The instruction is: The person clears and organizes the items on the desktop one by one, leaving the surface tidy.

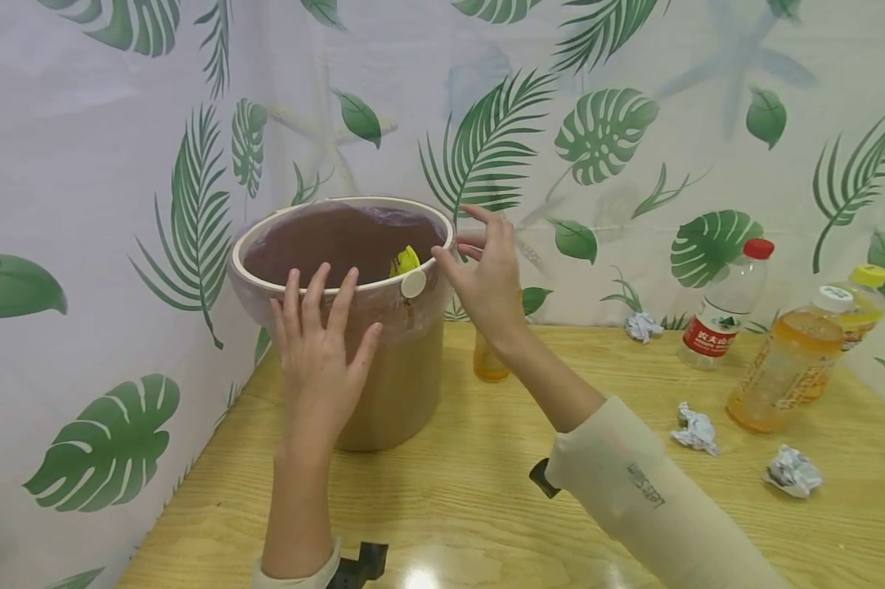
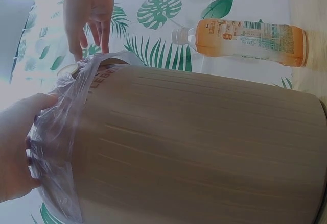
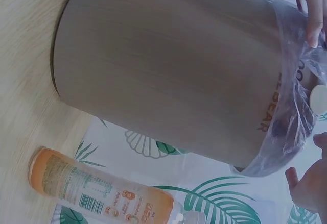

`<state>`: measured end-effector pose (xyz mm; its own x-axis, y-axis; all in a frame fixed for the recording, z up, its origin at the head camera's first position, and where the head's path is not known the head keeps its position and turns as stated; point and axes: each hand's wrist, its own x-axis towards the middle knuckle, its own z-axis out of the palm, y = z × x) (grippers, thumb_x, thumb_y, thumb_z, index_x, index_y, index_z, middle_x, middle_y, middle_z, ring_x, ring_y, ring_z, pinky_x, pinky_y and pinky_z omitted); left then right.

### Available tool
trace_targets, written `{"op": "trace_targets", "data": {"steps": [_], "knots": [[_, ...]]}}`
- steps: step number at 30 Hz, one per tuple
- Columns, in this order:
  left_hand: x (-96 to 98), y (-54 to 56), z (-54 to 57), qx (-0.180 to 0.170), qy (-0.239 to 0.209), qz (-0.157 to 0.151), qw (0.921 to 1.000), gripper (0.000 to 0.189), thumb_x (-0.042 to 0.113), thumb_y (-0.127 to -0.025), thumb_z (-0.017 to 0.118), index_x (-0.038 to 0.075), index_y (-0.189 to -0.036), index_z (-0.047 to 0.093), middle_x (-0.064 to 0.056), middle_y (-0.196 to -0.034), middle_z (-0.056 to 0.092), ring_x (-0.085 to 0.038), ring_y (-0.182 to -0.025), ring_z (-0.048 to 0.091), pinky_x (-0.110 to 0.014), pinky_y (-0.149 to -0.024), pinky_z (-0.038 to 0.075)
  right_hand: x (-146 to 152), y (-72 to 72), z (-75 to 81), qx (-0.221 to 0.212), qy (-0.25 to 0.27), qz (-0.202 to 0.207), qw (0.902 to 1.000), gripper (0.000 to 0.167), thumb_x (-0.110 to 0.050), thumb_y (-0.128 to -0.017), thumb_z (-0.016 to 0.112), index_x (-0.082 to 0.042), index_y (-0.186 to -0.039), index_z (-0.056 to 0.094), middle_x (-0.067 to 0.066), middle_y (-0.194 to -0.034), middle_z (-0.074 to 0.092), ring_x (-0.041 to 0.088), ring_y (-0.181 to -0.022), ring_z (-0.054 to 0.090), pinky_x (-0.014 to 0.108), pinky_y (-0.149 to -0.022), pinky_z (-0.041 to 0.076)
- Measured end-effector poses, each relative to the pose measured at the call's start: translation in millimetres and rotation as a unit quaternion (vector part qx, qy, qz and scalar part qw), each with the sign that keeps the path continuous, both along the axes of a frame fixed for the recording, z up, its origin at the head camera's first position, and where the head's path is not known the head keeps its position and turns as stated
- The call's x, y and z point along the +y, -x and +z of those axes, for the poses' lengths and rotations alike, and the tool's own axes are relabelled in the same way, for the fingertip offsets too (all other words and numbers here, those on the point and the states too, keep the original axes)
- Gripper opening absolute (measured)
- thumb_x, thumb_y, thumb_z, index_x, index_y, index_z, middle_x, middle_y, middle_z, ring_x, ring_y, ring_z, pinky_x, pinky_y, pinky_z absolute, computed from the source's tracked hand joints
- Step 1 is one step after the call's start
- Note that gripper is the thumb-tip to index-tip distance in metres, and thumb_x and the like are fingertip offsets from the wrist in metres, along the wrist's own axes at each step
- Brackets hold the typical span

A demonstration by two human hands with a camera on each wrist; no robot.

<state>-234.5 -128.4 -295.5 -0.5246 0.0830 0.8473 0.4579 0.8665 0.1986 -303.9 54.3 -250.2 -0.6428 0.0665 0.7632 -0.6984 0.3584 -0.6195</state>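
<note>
A tan trash bin point(image 1: 391, 384) with a cream rim ring point(image 1: 347, 200) stands upright on the table. A thin clear plastic bag point(image 2: 61, 132) lines it and folds down over the outside. My left hand point(image 1: 317, 352) rests at the front of the rim, fingers extended, thumb out to the side. At the bin's right side my right hand point(image 1: 487, 274) has its thumb by the rim and its fingers spread loosely. Between the hands a round white button point(image 1: 413, 284) sits on the ring. A yellow item point(image 1: 405, 261), its kind unclear, shows inside the bin.
Behind my right hand stands a bottle of orange drink point(image 2: 250, 43). To the right are a red-capped bottle point(image 1: 725, 303), a white-capped orange bottle point(image 1: 788, 368), a yellow-capped bottle point(image 1: 865, 298) and crumpled papers point(image 1: 793, 472). Leaf-printed sheets hang behind and at left.
</note>
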Motion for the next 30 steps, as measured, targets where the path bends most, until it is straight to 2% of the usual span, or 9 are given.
{"op": "trace_targets", "data": {"steps": [10, 22, 25, 30], "knots": [[-0.1, -0.9, -0.2, -0.002, 0.0, 0.004, 1.0, 0.058, 0.029, -0.088, 0.061, 0.016, -0.14, 0.039, -0.012, -0.144, 0.026, -0.028, -0.137, 0.005, -0.05, -0.108, -0.001, 39.2, -22.5, -15.0, -0.028, -0.01, -0.011, 0.9995, 0.056, -0.007, -0.081, 0.07, 0.002, -0.128, 0.041, 0.015, -0.12, 0.041, 0.024, -0.103, 0.055, 0.03, -0.087, 0.047], [-0.2, -0.4, -0.1, -0.001, -0.003, 0.003, 1.0, 0.058, 0.029, -0.088, 0.061, 0.016, -0.14, 0.038, -0.011, -0.144, 0.026, -0.029, -0.137, 0.006, -0.049, -0.108, -0.001, 111.5, -43.2, -42.8, -0.085, -0.037, -0.074, 0.993, 0.057, -0.013, -0.083, 0.068, 0.001, -0.131, 0.039, 0.018, -0.123, 0.039, 0.029, -0.108, 0.051, 0.035, -0.09, 0.045], [-0.4, -0.8, 0.2, -0.001, -0.001, 0.003, 1.0, 0.058, 0.028, -0.088, 0.061, 0.016, -0.14, 0.038, -0.012, -0.144, 0.026, -0.029, -0.137, 0.006, -0.049, -0.108, -0.001, 130.5, -49.0, -49.7, -0.098, -0.043, -0.097, 0.9896, 0.058, -0.014, -0.084, 0.068, 0.001, -0.132, 0.039, 0.018, -0.123, 0.038, 0.03, -0.108, 0.051, 0.033, -0.09, 0.045], [0.7, -0.7, 0.0, -0.005, 0.0, 0.003, 1.0, 0.058, 0.028, -0.088, 0.061, 0.016, -0.14, 0.038, -0.011, -0.144, 0.026, -0.028, -0.137, 0.005, -0.049, -0.108, -0.001, 164.1, -57.1, -61.2, -0.126, -0.042, -0.144, 0.9805, 0.058, -0.017, -0.084, 0.067, 0.0, -0.131, 0.039, 0.016, -0.123, 0.038, 0.028, -0.107, 0.052, 0.021, -0.087, 0.045]]}}
